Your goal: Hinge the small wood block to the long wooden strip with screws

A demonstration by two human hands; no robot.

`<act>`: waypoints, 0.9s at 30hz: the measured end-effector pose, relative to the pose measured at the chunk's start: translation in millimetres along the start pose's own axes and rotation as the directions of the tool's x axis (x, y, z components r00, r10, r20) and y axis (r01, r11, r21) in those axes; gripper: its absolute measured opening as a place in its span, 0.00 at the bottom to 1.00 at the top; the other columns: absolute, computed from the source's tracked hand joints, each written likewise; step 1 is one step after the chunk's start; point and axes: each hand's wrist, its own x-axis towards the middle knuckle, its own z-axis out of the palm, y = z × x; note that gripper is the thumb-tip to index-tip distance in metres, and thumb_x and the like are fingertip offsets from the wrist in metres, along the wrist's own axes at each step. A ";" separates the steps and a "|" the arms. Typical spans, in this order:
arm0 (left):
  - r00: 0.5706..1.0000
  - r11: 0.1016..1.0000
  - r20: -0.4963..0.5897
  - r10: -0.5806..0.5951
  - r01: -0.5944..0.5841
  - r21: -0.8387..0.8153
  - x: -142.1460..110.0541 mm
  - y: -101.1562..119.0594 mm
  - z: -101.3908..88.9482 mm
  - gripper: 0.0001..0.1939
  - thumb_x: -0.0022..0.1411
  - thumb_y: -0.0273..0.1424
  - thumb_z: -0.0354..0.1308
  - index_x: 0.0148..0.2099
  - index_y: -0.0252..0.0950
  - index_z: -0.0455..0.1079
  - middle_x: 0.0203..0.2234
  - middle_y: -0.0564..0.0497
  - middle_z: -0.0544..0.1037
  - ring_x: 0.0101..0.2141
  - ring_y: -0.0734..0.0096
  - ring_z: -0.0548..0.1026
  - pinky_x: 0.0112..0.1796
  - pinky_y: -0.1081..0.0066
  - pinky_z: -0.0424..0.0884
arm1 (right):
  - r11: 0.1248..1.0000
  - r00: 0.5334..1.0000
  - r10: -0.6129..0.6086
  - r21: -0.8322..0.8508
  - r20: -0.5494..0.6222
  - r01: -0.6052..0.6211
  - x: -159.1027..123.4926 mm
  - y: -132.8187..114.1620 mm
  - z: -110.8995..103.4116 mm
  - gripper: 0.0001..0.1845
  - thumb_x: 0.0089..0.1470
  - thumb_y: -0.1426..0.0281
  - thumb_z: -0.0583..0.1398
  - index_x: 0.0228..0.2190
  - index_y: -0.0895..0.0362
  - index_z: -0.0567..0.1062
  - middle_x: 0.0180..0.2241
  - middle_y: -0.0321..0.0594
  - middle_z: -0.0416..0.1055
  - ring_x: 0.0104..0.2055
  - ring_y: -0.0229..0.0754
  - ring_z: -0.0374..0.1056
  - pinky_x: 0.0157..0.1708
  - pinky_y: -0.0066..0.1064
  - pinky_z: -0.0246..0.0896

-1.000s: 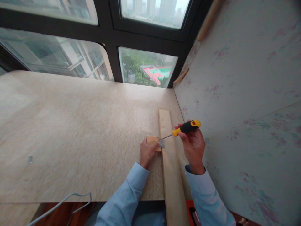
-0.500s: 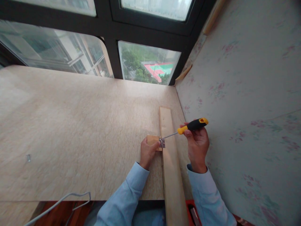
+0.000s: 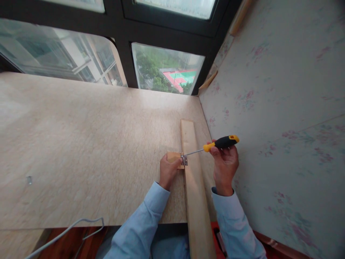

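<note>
My left hand (image 3: 167, 172) is closed over a small wooden block (image 3: 172, 157) and presses it against the left side of a long wooden plank (image 3: 194, 187). A small metal hinge (image 3: 184, 160) joins block and plank. My right hand (image 3: 224, 162) grips the black and yellow handle of a screwdriver (image 3: 219, 143). The shaft slants down to the left and its tip rests on the hinge.
The plank lies along the right side of a pale marbled tabletop (image 3: 81, 144) and overhangs its near edge. A floral papered wall (image 3: 275, 108) stands close on the right. Dark-framed windows (image 3: 167, 72) run along the back. A small metal piece (image 3: 28, 179) lies far left; a white wire (image 3: 67, 232) hangs below the edge.
My right hand and the screwdriver handle have shifted a little to the right, so the shaft lies flatter. The left hand stays on the block.
</note>
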 end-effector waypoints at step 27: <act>1.000 0.998 0.016 0.011 -0.010 -0.057 5.3 -11.4 0.7 0.15 0.42 0.28 0.66 0.35 0.30 0.72 0.28 0.48 0.79 0.26 0.68 0.77 0.25 0.72 0.72 | 0.977 0.945 -0.096 -0.151 0.312 0.150 -4.3 -22.5 29.5 0.25 0.44 0.64 0.72 0.44 0.52 0.72 0.40 0.37 0.73 0.41 0.43 0.73 0.44 0.39 0.72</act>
